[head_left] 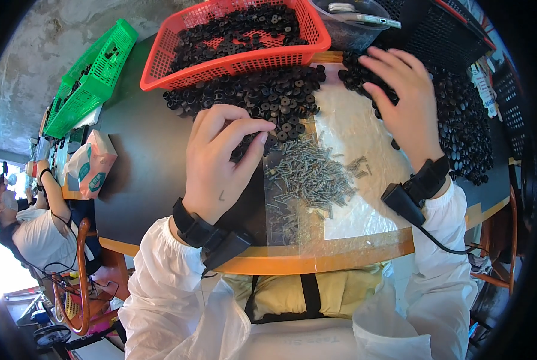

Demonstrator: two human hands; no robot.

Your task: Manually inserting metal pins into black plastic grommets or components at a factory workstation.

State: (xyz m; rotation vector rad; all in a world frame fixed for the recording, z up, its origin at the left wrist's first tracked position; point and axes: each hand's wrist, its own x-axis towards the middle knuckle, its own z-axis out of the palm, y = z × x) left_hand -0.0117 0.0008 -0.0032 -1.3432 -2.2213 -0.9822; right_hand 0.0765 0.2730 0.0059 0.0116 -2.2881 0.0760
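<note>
the left hand (220,156) has its thumb and first finger brought close together at the edge of the black rings (280,99). i cannot tell if a ring is pinched there, as the fingers hide it. the right hand (403,99) is spread wide, with its fingertips over the black bits (353,78) at the far end of the sheet (364,222). i see nothing gripped in it, but its palm is hidden.

the rings lie in a heap in front of the red basket (307,54). the metal pins (310,171) lie in a pile just near them, partly on the sheet.

the rings and pins could get mixed up if the left hand sweeps toward the body, because the two piles almost meet. a pinched ring could slip, since the hold is only at the tips. the right hand could knock bits into the black caps (466,132) beside it. pins could roll off the table (142,180) if the sheet gets tugged. the cord (439,243) on the right wrist could catch on the edge.
</note>
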